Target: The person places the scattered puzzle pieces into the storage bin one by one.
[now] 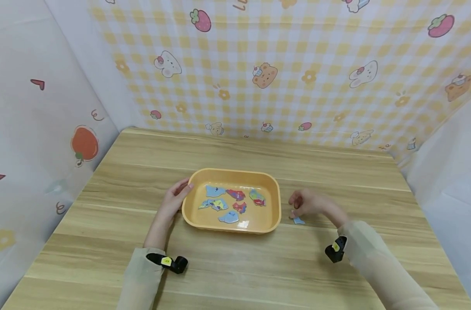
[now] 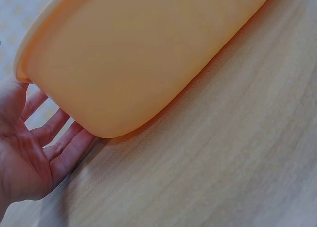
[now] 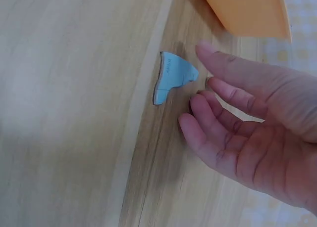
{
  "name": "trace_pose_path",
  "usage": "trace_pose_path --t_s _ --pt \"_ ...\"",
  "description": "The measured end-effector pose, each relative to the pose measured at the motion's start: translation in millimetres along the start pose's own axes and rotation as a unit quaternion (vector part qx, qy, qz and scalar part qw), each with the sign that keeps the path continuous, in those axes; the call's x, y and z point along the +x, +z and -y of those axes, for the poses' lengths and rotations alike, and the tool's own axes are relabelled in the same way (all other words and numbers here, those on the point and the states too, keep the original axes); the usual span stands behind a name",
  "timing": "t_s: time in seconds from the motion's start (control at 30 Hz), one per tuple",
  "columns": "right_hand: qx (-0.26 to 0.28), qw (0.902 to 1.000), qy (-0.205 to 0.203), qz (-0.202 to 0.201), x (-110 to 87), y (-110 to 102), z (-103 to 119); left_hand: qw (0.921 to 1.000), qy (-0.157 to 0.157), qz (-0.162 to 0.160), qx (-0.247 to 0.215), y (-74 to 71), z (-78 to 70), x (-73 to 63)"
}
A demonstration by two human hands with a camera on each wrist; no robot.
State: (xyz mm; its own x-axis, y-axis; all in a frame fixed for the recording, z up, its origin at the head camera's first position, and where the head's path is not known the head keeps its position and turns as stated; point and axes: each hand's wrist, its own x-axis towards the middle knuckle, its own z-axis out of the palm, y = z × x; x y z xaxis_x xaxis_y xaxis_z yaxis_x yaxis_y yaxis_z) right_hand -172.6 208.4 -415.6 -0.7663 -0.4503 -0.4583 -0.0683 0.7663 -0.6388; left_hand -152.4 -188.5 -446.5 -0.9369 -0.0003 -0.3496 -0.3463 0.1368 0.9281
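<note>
A yellow-orange plastic tray (image 1: 231,229) stands on the table, holding several irregular puzzle pieces, among them a light-blue piece (image 1: 229,217) and a red one (image 1: 240,207). My left hand (image 1: 175,199) grips the tray's left end, thumb over the rim. In the left wrist view, the fingers of that hand (image 2: 34,148) lie against the outer wall. To the right of the tray, a light-blue puzzle piece (image 3: 172,77) with small dark lettering lies on the tabletop. My right hand (image 3: 247,113) hovers beside it, its loosely bent fingers and thumb apart, the thumb tip close to the piece's corner.
The wood-grain table (image 1: 235,275) runs back to a yellow checked cloth (image 1: 235,86) with cartoon prints. White cloth (image 1: 34,129) hangs along the left side, and another at the right. Each wrist carries a black camera strap.
</note>
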Motion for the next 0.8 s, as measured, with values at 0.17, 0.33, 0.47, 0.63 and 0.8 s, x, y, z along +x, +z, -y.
trace_pose_path --t_s 0.17,0.33,0.47,0.63,0.8 --pt "-0.030 0.9994 0.018 -0.001 -4.4 8.0 7.6 1.0000 0.005 -0.004 -0.006 0.1 1.3 1.3" --pt "-0.049 0.9979 0.040 -0.015 -6.9 14.3 13.7 0.9999 0.010 -0.005 -0.004 0.3 1.2 0.4" --pt "-0.034 0.9985 0.040 -0.018 -7.4 15.5 13.0 0.9999 0.011 -0.006 -0.005 0.5 0.9 0.1" --pt "-0.017 0.9988 0.042 -0.020 -8.0 16.5 10.8 0.9999 0.012 -0.007 -0.007 0.3 0.7 0.1" --pt "-0.023 0.9987 0.041 -0.020 -9.2 16.7 9.5 0.9999 0.012 -0.008 -0.007 1.0 1.8 0.2"
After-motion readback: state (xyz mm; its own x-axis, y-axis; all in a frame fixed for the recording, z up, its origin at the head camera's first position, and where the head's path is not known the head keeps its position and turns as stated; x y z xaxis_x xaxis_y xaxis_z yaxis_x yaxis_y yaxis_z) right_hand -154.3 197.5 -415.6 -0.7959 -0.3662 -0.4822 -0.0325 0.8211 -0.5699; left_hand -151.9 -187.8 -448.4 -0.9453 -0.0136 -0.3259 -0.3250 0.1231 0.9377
